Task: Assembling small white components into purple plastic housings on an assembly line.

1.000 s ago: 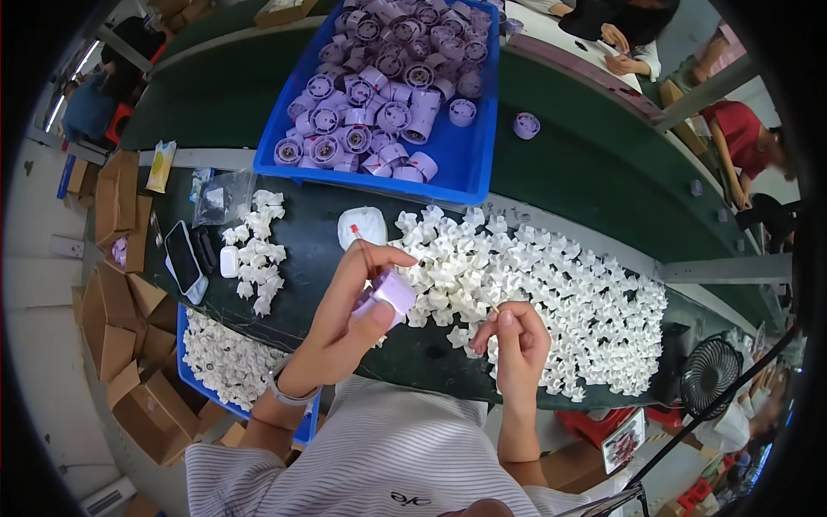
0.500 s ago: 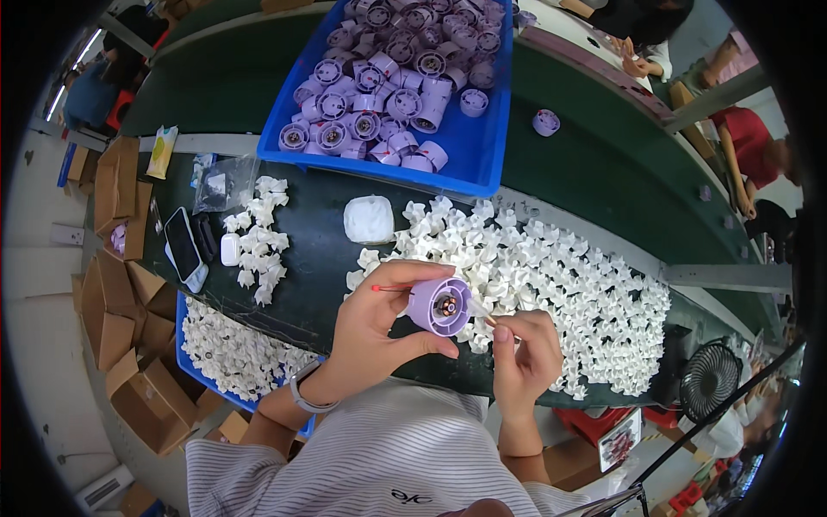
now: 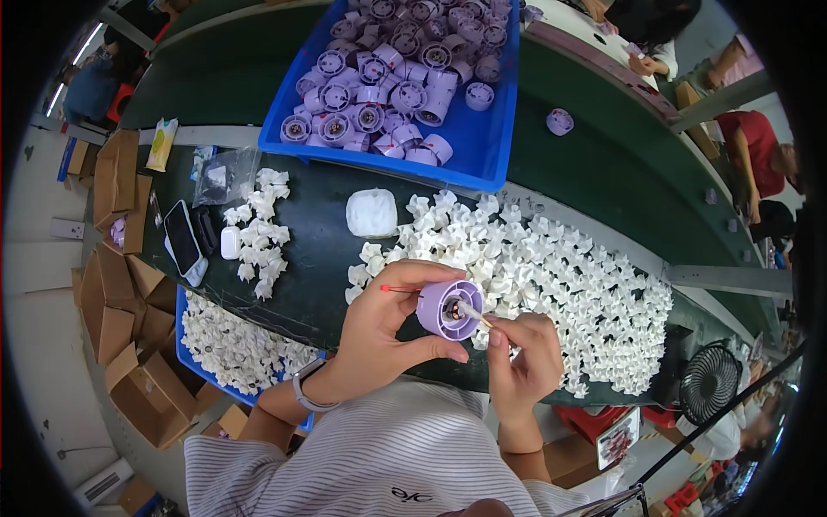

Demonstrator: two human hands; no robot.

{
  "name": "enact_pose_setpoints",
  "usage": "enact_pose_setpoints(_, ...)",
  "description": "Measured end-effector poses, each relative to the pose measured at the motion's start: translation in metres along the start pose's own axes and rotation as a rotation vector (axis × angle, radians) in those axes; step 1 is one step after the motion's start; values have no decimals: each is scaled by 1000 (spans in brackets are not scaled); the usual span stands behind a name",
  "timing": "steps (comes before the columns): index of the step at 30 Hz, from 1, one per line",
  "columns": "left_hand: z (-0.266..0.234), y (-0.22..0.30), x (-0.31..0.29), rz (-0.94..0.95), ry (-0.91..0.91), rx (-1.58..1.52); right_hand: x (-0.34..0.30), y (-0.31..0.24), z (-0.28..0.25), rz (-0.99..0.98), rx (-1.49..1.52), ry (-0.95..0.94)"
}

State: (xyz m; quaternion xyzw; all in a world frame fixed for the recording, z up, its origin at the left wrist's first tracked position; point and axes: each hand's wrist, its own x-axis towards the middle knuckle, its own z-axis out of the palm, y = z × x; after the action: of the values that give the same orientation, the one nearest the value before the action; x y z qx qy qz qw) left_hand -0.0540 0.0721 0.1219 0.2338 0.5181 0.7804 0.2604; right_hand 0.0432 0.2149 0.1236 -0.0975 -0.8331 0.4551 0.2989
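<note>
My left hand (image 3: 370,336) is closed round a lilac cylindrical motor housing (image 3: 429,312), its open end facing right. Inside it, copper windings show around the centre, and a short red-tipped lead (image 3: 398,289) sticks out past my fingers. Between thumb and fingertips, my right hand (image 3: 527,358) pinches a thin cotton swab (image 3: 472,313). The swab's white tip reaches into the open end, close to the windings; whether it touches them cannot be made out. Many small white pointed pieces (image 3: 586,302) cover the dark green table behind and beside my right hand.
Beyond my hands stands a blue bin (image 3: 495,159) full of lilac housings. One loose housing (image 3: 559,121) lies on the belt. A white pad (image 3: 371,214), a phone (image 3: 183,241) and a white case (image 3: 230,243) lie left. A small black fan (image 3: 711,379) stands right; cardboard boxes (image 3: 146,396) fill the left floor.
My right hand has brought the swab leftward, and its tip has entered the housing's open end. The housing has shifted slightly right in my left hand's grasp.
</note>
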Motion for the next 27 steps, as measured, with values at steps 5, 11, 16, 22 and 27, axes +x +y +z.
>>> enact_pose_setpoints(5, -1, 0, -1, 23, -4, 28, -1, 0, -1, -59, -9, -7)
enact_pose_setpoints(11, 1, -1, -2, -12, -2, -1, -2, 4, -1, -149, -62, -30)
enact_pose_setpoints(16, -2, 0, -1, -16, 1, -6, -1, 4, 1, -92, -37, 22)
enact_pose_setpoints(22, -14, -4, -7, -6, 145, -28, -2, 43, 3, 197, -43, 35)
enact_pose_setpoints(27, -27, -12, -12, -17, 272, 160, -14, 66, 22, 355, 64, -118)
